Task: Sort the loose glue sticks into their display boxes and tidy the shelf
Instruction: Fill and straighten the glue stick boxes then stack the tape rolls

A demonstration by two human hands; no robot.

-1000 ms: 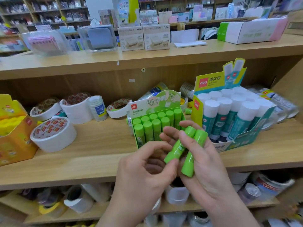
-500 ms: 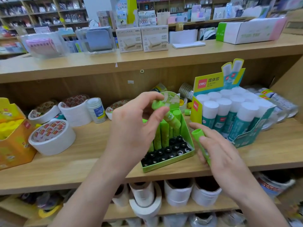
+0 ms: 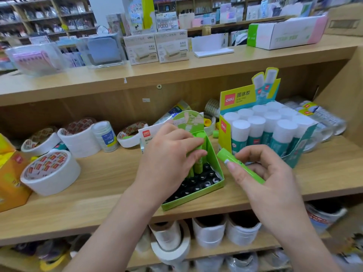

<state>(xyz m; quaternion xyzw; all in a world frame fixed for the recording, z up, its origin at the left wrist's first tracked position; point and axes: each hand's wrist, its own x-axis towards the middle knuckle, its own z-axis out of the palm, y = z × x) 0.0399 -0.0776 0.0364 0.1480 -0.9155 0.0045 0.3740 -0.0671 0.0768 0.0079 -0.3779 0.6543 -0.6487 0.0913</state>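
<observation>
Glue sticks of two kinds stand on this shelf, and one is loose. The loose green glue stick (image 3: 242,168) lies slantwise in the right hand (image 3: 273,185), pinched between the thumb and the curled fingers. Its upper end points up and left, just short of the right wall of the green display box (image 3: 194,200).

That box sits near the front edge of the shelf (image 3: 110,185), about midway along it, turned so that one corner faces the front edge. Its front part shows rows of black sockets (image 3: 198,181). A cluster of green sticks (image 3: 196,167) stands upright toward its back. The left hand (image 3: 167,160) reaches over the box from the left, with thumb and fingertips pinching an upright green stick (image 3: 201,140) at the box's back right corner. How many sticks stand behind this hand cannot be told.

To the right and a little further back stands a teal display box (image 3: 294,156) packed with white-capped glue sticks (image 3: 257,122). A yellow and green header card (image 3: 241,97) rises from its back. Clear tape rolls (image 3: 326,118) lie behind it, toward the shelf's right back corner.

Toward the left end sit several white tape rolls (image 3: 51,171), the biggest near the front edge and the others against the back. An orange box (image 3: 9,173) stands at the far left end. More tape rolls (image 3: 210,230) lie on the shelf below.
</observation>
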